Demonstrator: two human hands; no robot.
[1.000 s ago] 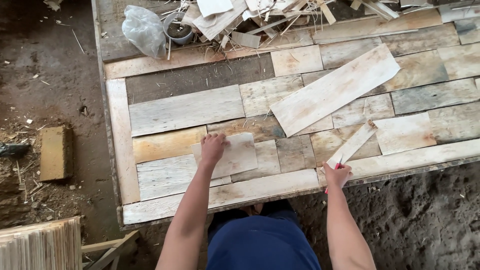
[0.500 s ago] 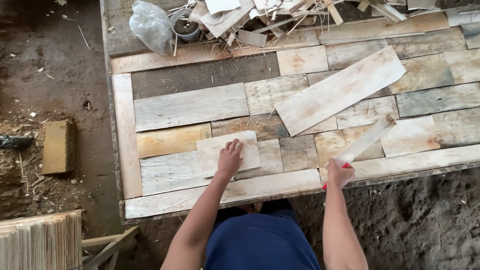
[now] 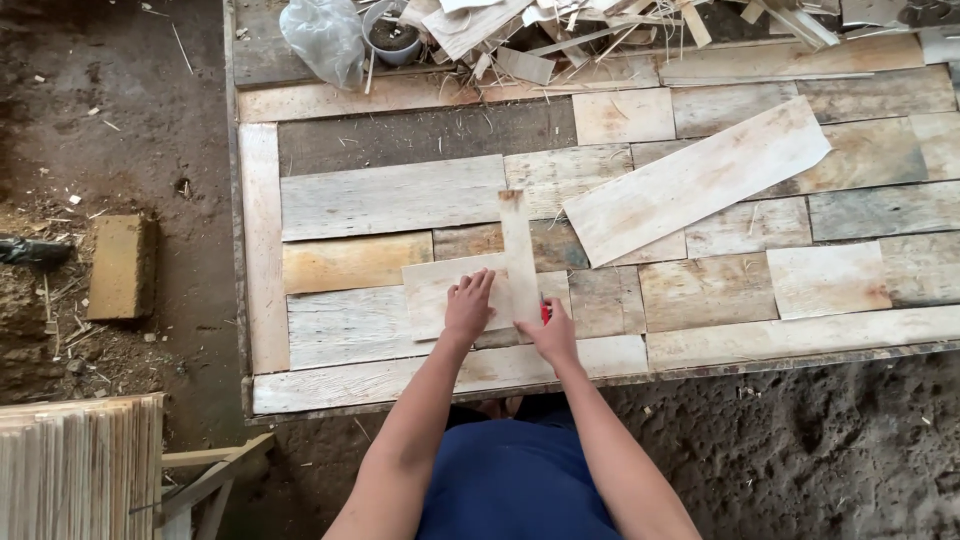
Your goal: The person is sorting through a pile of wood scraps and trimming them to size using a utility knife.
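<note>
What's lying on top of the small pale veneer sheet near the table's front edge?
The left hand presses flat on the sheet; a narrow wood strip lies across its right side, steadied by the right hand. The boards beneath are covered.

The right hand [image 3: 551, 335] hides most of a red tool [image 3: 545, 313] (kind unclear).

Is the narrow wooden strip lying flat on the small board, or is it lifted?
Cannot tell. The strip crosses the small board; the right hand grips its near end.
</note>
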